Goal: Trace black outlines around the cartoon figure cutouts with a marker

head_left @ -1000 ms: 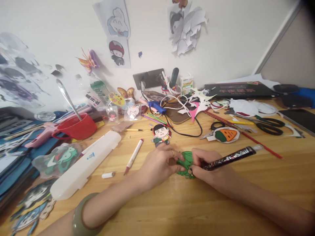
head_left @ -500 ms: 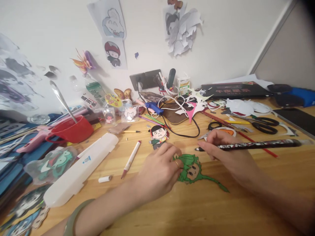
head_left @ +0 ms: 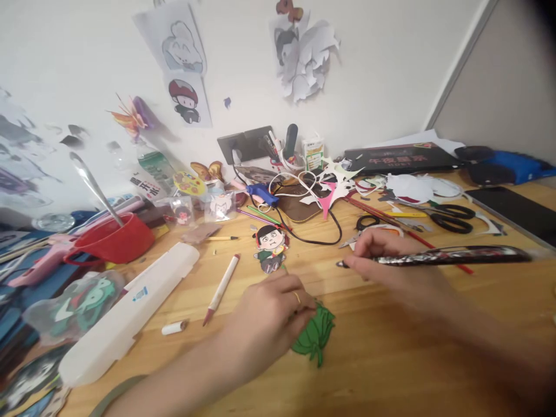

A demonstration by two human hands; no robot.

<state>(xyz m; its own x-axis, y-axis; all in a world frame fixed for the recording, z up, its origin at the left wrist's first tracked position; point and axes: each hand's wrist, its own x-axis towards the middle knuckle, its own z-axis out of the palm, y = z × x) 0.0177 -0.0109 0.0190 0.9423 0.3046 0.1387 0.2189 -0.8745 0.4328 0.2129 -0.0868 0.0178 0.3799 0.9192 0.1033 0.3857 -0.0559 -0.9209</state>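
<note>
My left hand [head_left: 269, 315] rests on the wooden desk [head_left: 391, 370] with its fingers curled down onto a green paper character cutout [head_left: 313, 336], which sticks out to the right from under the fingers. My right hand [head_left: 391, 263] hovers a little above and to the right, pinching a long dark patterned pen [head_left: 438, 256] that lies almost level with its tip pointing left. A small cutout of a black-haired cartoon figure [head_left: 270, 248] lies just beyond my left hand.
A red-tipped marker [head_left: 221, 288] and its white cap [head_left: 174, 328] lie left of my hand, beside a long white case [head_left: 125, 315]. A red cup [head_left: 113, 238], glue guns, cables, scissors [head_left: 452, 217], paper scraps and a phone crowd the back and sides.
My left hand has drawn the green cutout toward me and turned it, covering the face. The right hand with the pen lifted off the cutout, then shifted slightly left.
</note>
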